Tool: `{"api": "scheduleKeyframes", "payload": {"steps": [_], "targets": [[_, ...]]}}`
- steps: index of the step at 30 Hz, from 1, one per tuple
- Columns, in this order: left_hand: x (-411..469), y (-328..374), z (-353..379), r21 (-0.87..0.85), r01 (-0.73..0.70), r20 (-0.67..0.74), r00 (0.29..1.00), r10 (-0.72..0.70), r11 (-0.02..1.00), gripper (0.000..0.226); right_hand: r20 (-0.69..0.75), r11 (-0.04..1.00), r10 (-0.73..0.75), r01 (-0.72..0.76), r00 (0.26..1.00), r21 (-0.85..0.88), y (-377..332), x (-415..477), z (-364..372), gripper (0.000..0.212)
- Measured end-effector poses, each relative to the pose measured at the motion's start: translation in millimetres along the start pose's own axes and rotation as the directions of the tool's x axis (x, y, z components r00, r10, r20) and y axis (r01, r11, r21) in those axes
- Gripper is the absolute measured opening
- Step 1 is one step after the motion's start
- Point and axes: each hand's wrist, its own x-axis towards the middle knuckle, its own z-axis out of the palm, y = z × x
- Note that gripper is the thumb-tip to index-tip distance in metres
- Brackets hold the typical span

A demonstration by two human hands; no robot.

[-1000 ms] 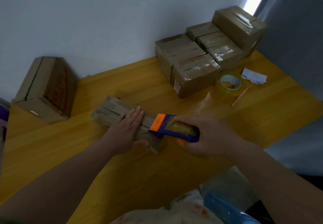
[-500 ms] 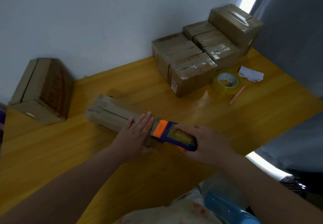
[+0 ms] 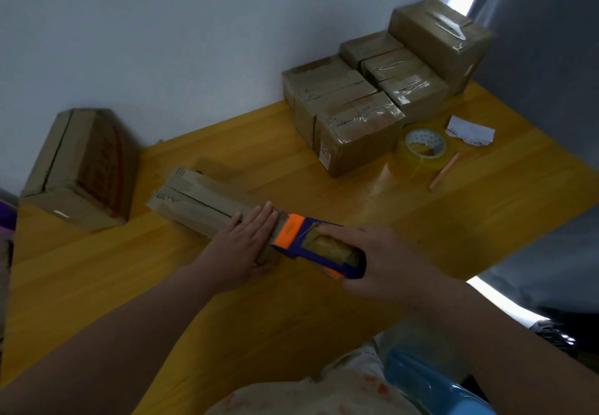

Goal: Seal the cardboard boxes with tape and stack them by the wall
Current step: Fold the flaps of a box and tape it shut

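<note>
Yellow wooden table [image 3: 324,301] against a pale wall [image 3: 194,41]. Taped boxes [image 3: 356,116] are stacked far right at the wall, with a tape roll [image 3: 421,152] just beside them. Long cardboard box [image 3: 201,207] lies centre-left. Left hand [image 3: 240,246]: fingers straight, pressed flat on the box's near-right end. Right hand [image 3: 389,262]: curled round the blue-orange tape dispenser [image 3: 301,236], whose orange nose touches that end.

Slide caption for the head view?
Left hand presses the box; right hand holds the tape dispenser at its near end.
</note>
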Motion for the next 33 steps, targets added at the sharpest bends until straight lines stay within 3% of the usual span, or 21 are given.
{"api": "scheduleKeyframes", "payload": {"steps": [5, 10, 17, 21, 26, 29, 33], "targets": [[1, 1, 3, -0.002, -0.009, -0.022, 1.000, 0.009, 1.000, 0.096, 0.062, 0.997, 0.073, -0.074, 0.995, 0.008, 9, -22, -18, 0.071], [0, 1, 3, -0.011, -0.008, -0.030, 1.000, 0.008, 1.000, 0.098, 0.178, 0.984, 0.142, -0.120, 0.974, -0.131, -23, 6, -11, 0.067], [0, 0, 4, 0.019, 0.008, -0.008, 1.000, -0.008, 1.000, 0.095, 0.157, 0.969, 0.188, -0.158, 0.969, -0.189, -51, 51, -8, 0.056], [2, 1, 4, 0.023, 0.008, 0.001, 1.000, -0.008, 1.000, 0.093, 0.183, 0.959, 0.210, -0.166, 0.961, -0.228, -53, 68, -18, 0.061], [1, 2, 4, 0.034, 0.017, -0.014, 1.000, -0.016, 0.999, 0.091, 0.279, 0.956, 0.292, -0.285, 0.915, -0.066, -32, 84, -22, 0.057], [1, 2, 3, 0.015, 0.016, -0.011, 1.000, -0.016, 1.000, 0.090, 0.289, 0.935, 0.344, -0.355, 0.893, -0.017, -25, 81, -14, 0.054], [-2, 0, 2, -0.005, -0.016, -0.005, 1.000, 0.016, 1.000, 0.089, 0.196, 0.916, 0.393, -0.366, 0.898, -0.164, -20, 65, -3, 0.032]]}}
